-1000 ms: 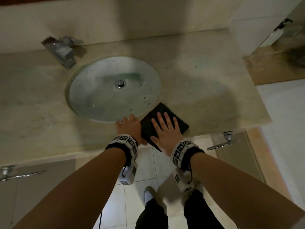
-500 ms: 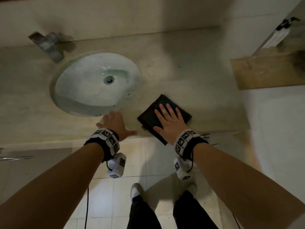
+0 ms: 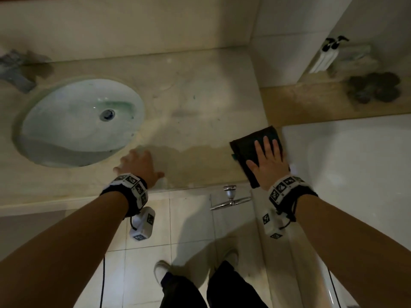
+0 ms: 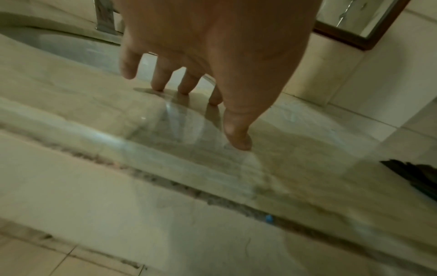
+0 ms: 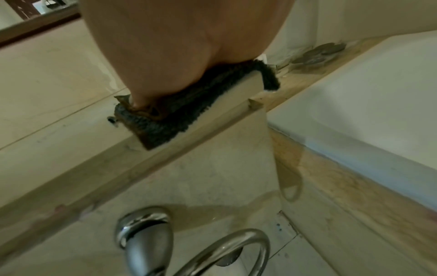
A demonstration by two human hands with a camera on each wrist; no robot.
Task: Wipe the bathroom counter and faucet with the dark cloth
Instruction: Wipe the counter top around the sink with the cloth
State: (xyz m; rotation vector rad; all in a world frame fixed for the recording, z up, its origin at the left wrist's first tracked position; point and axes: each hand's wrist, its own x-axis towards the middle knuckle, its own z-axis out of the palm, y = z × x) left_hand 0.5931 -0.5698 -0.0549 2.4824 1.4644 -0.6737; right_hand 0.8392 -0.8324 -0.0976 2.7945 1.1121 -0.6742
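Note:
The folded dark cloth (image 3: 246, 147) lies at the front right corner of the beige stone counter (image 3: 200, 103), partly overhanging the front edge (image 5: 165, 128). My right hand (image 3: 268, 161) presses flat on it with straight fingers. A damp darker streak runs along the counter's front between my two hands. My left hand (image 3: 138, 165) rests spread on the counter in front of the oval sink (image 3: 77, 121), fingertips (image 4: 238, 142) touching the wet stone. The metal faucet (image 3: 15, 72) stands blurred at the far left behind the basin.
A white bathtub (image 3: 347, 174) adjoins the counter's right end, with a tan ledge (image 3: 311, 103) holding a dark object (image 3: 373, 87) and white pump bottles (image 3: 327, 56). A chrome cabinet handle (image 3: 231, 196) juts out below the counter's front edge. Tiled floor and my feet are below.
My right hand has slid the cloth rightward along the counter's front, from beside the sink to the right corner, leaving a damp trail. My left hand stayed by the sink's rim.

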